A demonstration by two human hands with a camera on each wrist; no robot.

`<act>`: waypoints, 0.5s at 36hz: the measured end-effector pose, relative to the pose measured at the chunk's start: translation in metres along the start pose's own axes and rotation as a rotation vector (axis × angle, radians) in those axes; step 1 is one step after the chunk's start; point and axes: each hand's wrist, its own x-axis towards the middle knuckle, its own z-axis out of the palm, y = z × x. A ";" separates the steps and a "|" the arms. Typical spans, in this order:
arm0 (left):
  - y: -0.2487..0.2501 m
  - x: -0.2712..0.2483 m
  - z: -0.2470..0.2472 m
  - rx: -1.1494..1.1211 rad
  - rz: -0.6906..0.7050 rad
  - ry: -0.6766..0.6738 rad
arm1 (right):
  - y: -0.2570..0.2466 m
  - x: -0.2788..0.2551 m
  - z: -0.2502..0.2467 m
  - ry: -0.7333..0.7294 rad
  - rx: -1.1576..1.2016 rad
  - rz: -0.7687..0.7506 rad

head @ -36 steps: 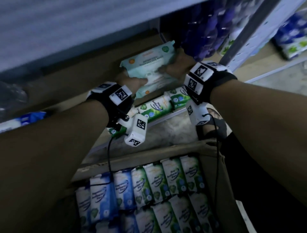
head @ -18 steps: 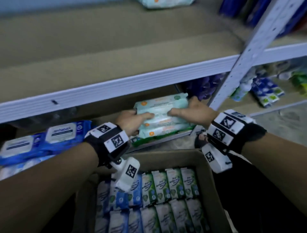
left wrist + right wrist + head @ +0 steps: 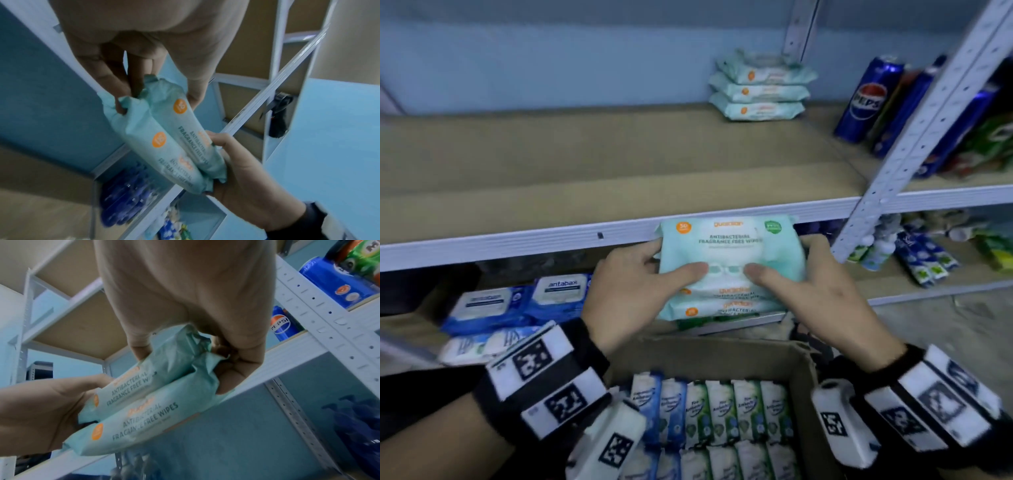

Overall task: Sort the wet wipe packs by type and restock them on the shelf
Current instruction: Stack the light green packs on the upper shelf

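Mint-green wipe packs (image 3: 729, 267) stacked between left hand (image 3: 626, 291) and right hand (image 3: 815, 294)

Pale mint wipe packs (image 3: 729, 267) — orange dots; blue Pepsi can (image 3: 868, 99).

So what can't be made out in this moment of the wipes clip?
- Held mint wipe packs: head view shows three stacked edges, wrist views only two; left hand and right hand cover the ends, so the count is uncertain.
- Cardboard box: bottom edge cuts off its front rows.
- Blue packs on the lower shelf: small print blurred.
- Lower shelf behind the held packs: hidden.
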 end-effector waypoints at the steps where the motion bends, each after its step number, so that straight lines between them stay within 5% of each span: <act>1: 0.006 -0.001 -0.004 -0.020 0.012 0.003 | -0.005 0.000 -0.001 0.027 0.016 -0.017; 18: 0.063 0.048 -0.056 -0.172 0.109 0.099 | -0.068 0.056 0.019 0.171 0.347 -0.219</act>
